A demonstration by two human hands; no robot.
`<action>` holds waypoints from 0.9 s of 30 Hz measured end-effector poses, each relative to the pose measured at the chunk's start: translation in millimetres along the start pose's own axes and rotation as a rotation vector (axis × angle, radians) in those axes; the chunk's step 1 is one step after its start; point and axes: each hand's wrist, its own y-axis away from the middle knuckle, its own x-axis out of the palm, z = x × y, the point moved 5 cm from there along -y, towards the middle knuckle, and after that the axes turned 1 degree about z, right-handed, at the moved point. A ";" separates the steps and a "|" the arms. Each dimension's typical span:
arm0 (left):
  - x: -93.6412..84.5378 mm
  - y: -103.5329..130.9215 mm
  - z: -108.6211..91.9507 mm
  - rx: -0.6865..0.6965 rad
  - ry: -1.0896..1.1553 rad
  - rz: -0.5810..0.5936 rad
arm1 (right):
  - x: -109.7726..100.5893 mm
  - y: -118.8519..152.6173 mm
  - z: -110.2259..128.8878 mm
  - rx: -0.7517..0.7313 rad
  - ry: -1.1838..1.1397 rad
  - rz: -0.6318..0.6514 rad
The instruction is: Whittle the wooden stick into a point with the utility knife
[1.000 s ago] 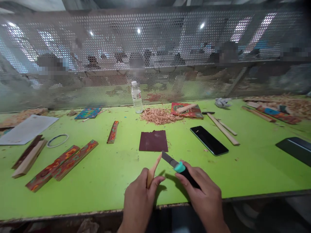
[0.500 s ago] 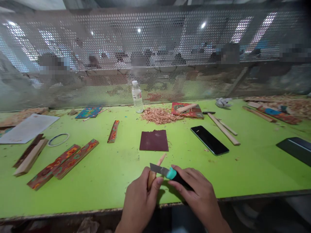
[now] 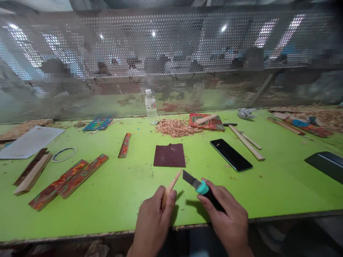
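Near the table's front edge, my left hand (image 3: 154, 217) is closed round a pale wooden stick (image 3: 171, 186) whose tapered tip points up and to the right; its lower end is hidden in my palm. My right hand (image 3: 227, 214) grips a carving knife (image 3: 203, 187) by its black handle, which has a turquoise collar. The flat, slanted blade lies just right of the stick's tip, with a slight gap between them. Beyond both hands, a dark maroon sheet of sandpaper (image 3: 169, 155) with one torn edge lies flat on the green table (image 3: 107, 214).
A phone (image 3: 230, 155) and a small hammer (image 3: 248, 142) lie to the right. Wood shavings (image 3: 175, 128) are heaped beside a water bottle (image 3: 151, 107). Painted wood strips (image 3: 85, 175) and a ring (image 3: 64, 154) lie left. A perforated metal screen (image 3: 171, 53) bounds the back.
My right hand has moved the knife right and slightly down, so its blade no longer crosses the stick. My left hand stays in nearly the same place.
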 end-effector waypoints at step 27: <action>-8.1 -4.5 5.7 0.057 0.319 0.110 | 2.8 -3.5 -1.6 0.067 -0.069 0.034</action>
